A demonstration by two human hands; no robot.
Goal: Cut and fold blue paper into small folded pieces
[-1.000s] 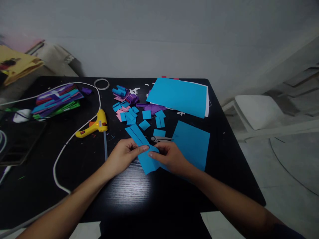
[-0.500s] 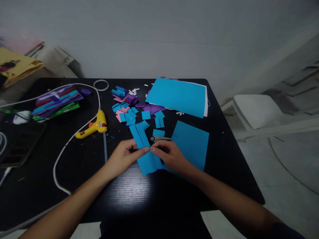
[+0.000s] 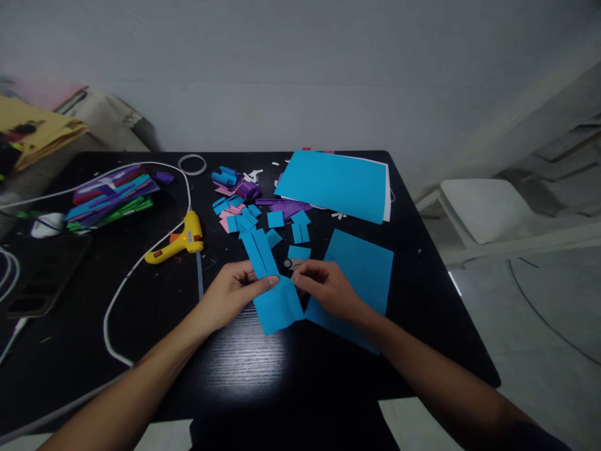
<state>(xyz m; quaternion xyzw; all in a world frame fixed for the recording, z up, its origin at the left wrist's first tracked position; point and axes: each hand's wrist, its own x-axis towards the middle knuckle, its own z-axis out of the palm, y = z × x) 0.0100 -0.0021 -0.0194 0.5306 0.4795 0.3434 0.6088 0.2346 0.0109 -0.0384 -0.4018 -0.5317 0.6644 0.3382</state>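
Note:
My left hand (image 3: 237,291) grips a piece of blue paper (image 3: 277,313), its thumb on top and its other fingers behind. The upper part of the piece is folded, with a dark gap running along it, and the lower part hangs loose and slightly creased. My right hand (image 3: 323,285) is closed in a pinch at the paper's upper right edge; whether the tips press on it is hard to see. Partly hidden behind that hand lie scissors (image 3: 288,264). To the right rests a larger blue sheet (image 3: 361,269). Small folded blue pieces (image 3: 300,232) lie beyond my hands.
A yellow glue gun (image 3: 188,238) with a white cord lies left of my hands. Blue and white sheets (image 3: 338,185) are stacked at the back right, beside purple paper (image 3: 291,208). Colourful paper strips (image 3: 113,194), a roll of tape (image 3: 192,165) and a white chair (image 3: 483,210) stand around.
My right fingertips have moved a little right, away from my left thumb, along the paper's edge. The held paper has shifted slightly left and down.

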